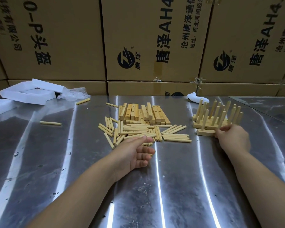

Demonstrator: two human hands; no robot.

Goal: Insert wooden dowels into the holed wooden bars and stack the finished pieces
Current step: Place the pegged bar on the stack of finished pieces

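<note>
A loose heap of wooden dowels (138, 130) lies in the middle of the metal table, with a pile of holed wooden bars (142, 113) just behind it. At the right stands a group of finished pieces (215, 120), bars with dowels standing upright in them. My right hand (232, 137) grips the right end of the nearest finished bar (205, 132), which rests on the table in front of that group. My left hand (136, 153) hovers palm-in at the near edge of the dowel heap, fingers apart and loosely curled, holding nothing I can see.
Stray dowels lie at the left (50, 123), the far left (83, 101) and behind the heap (111, 104). White foam pieces (31, 92) and crumpled plastic (73, 94) sit at the back left. Stacked cardboard boxes (146, 46) wall off the table's far edge.
</note>
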